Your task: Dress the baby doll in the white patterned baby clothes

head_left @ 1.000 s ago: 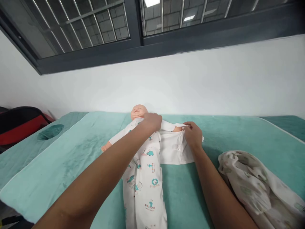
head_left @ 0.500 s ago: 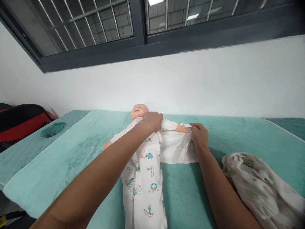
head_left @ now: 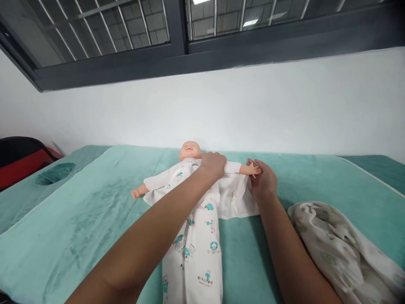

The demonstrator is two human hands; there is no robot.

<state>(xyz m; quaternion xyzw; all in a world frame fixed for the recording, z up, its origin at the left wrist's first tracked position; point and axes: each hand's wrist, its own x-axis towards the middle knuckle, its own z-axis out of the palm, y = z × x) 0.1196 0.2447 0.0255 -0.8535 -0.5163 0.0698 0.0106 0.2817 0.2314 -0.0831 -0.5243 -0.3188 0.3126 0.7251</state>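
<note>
A baby doll point(head_left: 190, 150) lies on its back in a white printed outfit point(head_left: 202, 236), its arms stretched out to both sides. My left hand point(head_left: 214, 164) is closed around the upper arm at the doll's shoulder, on the right side of the picture; its fingertips are hidden. A plain white garment point(head_left: 236, 196) lies spread under that arm, and a flap of it shows below the other arm. My right hand point(head_left: 265, 177) is beside the doll's small hand point(head_left: 251, 169), its fingers pinching the white garment's edge there.
A crumpled, pale patterned cloth point(head_left: 335, 245) lies to the right of my right forearm. The green padded bed point(head_left: 101, 202) has a round hole point(head_left: 56, 173) at the left, near a red and black bag point(head_left: 22, 162). Behind stands a white wall point(head_left: 284, 101) under a barred window.
My right hand has turned and come closer around the doll's hand, with the garment's edge now by the doll's fingers. My left hand stays at the shoulder. The view has shifted slightly.
</note>
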